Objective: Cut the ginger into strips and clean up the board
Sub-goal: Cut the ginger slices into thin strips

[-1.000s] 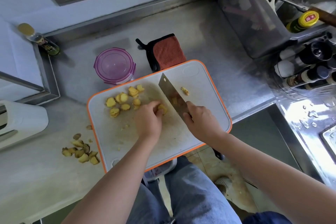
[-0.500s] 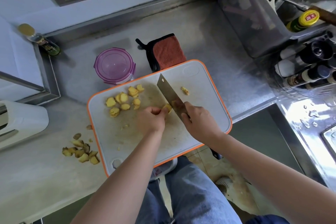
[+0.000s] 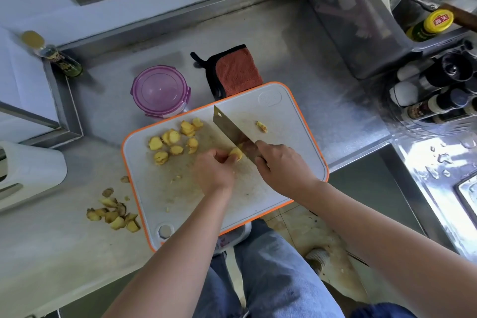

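On the steel table, a cutting board juts over the edge. The handle of the knife is hidden inside the right hand, its grip closed round it. The left hand pinches a ginger piece mid-board against that knife (cut slices lie just left).

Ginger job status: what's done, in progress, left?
Done: ginger slices lie loosely on the board at its far left; brownish trimmings sit on the counter beside it. In hand: the left hand pinches a ginger piece against the cleaver, gripped by the right hand. Left: no strips visible yet, so the slices need cutting; then clear the crumbs and trimmings.
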Motion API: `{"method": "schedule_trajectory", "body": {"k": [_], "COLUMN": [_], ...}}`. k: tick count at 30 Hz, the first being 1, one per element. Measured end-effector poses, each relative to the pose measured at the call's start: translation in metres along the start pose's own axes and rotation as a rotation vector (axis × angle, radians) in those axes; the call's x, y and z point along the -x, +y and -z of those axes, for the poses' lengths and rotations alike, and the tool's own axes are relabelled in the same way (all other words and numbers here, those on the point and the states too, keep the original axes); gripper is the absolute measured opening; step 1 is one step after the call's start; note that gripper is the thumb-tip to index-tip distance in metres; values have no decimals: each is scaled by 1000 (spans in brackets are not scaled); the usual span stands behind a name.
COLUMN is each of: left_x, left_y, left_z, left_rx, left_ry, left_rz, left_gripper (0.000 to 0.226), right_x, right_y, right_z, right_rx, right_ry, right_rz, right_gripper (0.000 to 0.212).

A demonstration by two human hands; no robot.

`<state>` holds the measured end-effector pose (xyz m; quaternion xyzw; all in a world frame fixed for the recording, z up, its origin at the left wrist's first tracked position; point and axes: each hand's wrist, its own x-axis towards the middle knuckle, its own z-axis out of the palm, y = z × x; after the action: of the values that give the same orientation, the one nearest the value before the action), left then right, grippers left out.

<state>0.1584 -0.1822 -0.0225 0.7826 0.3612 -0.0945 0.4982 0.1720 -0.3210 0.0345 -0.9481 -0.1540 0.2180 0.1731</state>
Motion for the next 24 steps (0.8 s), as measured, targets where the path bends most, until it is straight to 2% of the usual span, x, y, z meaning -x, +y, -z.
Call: {"method": "schedule_trajectory", "body": {"k": [12, 24], "left_x": [-3, -1], "left_y": [5, 10], "left_z": [5, 8], "left_rx": [24, 48], "left_ry": [-47, -66], "left_rz": [10, 52], "left_gripper": [29, 22], "right_x": [-6, -16], "right_y": [-1, -1], "right_z": [-9, -12], "right_rx": [52, -103], "right_ry": [-75, 128], "right_rz": [-21, 4], "right_gripper": [7, 14]}}
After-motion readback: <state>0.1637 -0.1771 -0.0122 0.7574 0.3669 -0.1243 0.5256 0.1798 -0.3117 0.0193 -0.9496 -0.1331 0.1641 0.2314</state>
